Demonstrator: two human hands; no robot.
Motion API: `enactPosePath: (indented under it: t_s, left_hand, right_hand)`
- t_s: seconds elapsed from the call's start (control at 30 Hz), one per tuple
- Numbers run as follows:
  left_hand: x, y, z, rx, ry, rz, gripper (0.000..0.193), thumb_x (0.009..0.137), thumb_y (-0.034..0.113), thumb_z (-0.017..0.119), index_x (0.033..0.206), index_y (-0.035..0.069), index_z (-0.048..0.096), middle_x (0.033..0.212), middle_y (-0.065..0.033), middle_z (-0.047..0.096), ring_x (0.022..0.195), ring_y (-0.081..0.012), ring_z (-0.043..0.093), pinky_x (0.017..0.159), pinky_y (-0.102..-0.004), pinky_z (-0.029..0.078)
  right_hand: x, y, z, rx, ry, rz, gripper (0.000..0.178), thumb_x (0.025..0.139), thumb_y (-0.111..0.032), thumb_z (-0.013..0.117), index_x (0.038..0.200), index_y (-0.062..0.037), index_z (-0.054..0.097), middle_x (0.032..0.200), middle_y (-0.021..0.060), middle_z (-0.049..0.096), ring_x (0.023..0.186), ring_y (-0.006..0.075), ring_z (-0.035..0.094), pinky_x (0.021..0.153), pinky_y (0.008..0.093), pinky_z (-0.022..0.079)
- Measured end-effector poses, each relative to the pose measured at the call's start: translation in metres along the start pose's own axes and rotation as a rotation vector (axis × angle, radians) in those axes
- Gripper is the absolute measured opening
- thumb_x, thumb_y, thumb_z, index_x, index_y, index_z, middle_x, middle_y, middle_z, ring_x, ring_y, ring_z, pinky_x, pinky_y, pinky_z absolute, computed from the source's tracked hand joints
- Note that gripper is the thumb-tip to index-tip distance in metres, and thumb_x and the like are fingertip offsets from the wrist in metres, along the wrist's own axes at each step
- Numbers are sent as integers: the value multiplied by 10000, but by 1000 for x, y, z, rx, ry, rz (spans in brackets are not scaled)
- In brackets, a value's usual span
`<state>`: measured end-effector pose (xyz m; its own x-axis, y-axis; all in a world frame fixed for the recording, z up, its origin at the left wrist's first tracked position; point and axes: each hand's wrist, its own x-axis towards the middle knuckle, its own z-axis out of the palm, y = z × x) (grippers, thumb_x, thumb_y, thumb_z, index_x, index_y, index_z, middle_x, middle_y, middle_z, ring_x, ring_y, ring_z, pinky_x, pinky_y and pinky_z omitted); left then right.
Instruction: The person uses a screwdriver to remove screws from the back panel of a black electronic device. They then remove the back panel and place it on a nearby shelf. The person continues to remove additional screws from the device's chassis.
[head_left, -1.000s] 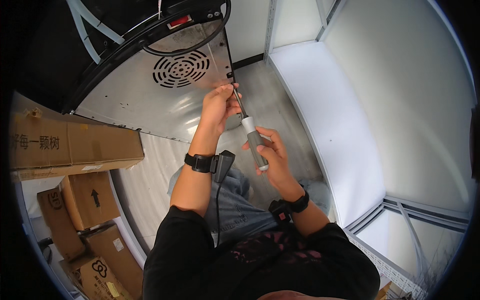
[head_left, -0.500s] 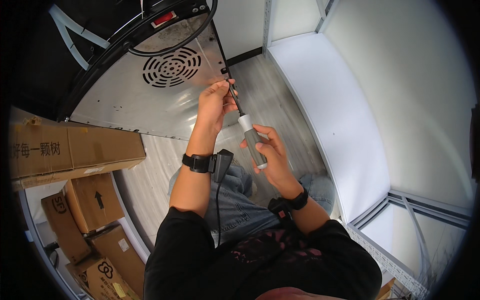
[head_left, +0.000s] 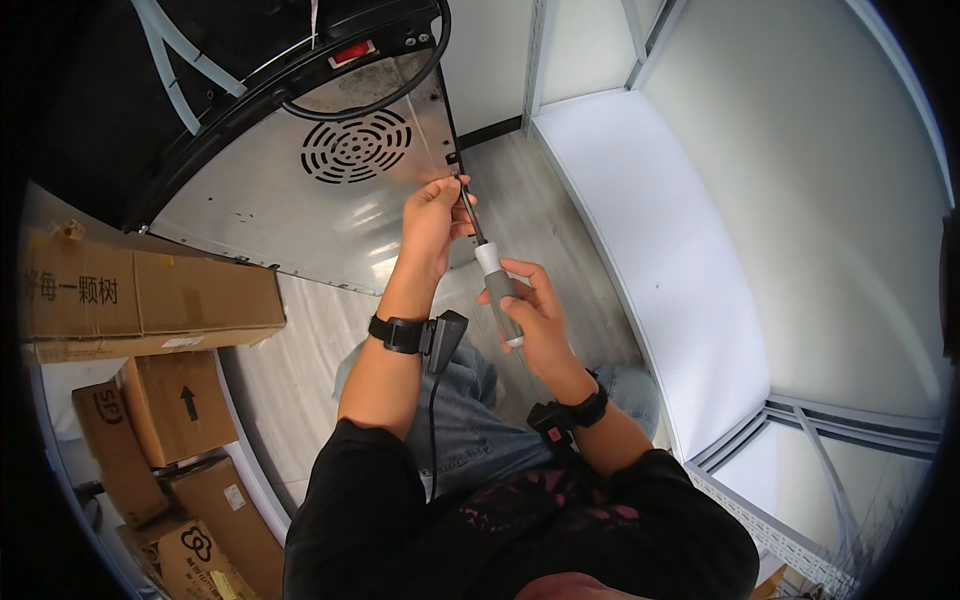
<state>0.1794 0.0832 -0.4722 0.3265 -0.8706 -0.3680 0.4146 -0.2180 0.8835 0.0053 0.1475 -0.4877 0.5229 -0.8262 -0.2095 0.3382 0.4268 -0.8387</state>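
A screwdriver (head_left: 497,286) with a grey and white handle slants up to the right edge of a metal panel (head_left: 270,190). My right hand (head_left: 540,322) is closed around its handle, thumb on top. Near the tip, the fingers of my left hand (head_left: 432,225) are pinched at the shaft, right against the panel's edge. Whether a screw sits between those fingertips is hidden. The panel belongs to a black-framed machine and has a round slotted vent (head_left: 356,148). Above the vent are a red switch (head_left: 351,53) and a looping black cable (head_left: 375,108).
On my right stands a long white shelf (head_left: 660,220) with metal posts. Cardboard boxes (head_left: 210,290) lie at the left, with several more boxes (head_left: 180,415) on a lower shelf. A black cable (head_left: 433,440) hangs from the device strapped to my left wrist. Grey wood-look floor (head_left: 300,370) lies between.
The view has shifted slightly, so the machine appears a little lower and further right. Both hands keep their places on the screwdriver; my right fingers have changed position slightly on the handle.
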Motion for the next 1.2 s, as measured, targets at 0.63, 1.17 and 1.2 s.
enactPosePath:
  t_s: [0.63,1.17,1.2]
  left_hand:
    - [4,-4,0,13,-46,24,169,869,63,581,1023,0,553,748,-39,590,573,-109,577,520,-246,524]
    - [-1,6,-1,168,-40,9,177,848,90,623,1006,18,591,757,-22,621,606,-85,593,498,-192,457]
    - [1,5,-3,169,-49,16,181,846,83,625,1009,15,589,753,-26,624,606,-87,594,502,-198,462]
  right_hand:
    - [-6,0,2,-43,-24,98,525,872,-136,518,1341,-63,294,1010,138,562,752,190,624,572,281,496]
    - [-1,-6,4,-376,-88,114,661,800,-72,652,1339,13,280,1003,103,510,736,125,571,509,234,489]
    - [0,-5,5,-362,-107,141,658,803,-80,651,1338,16,281,1011,105,513,744,125,571,506,234,487]
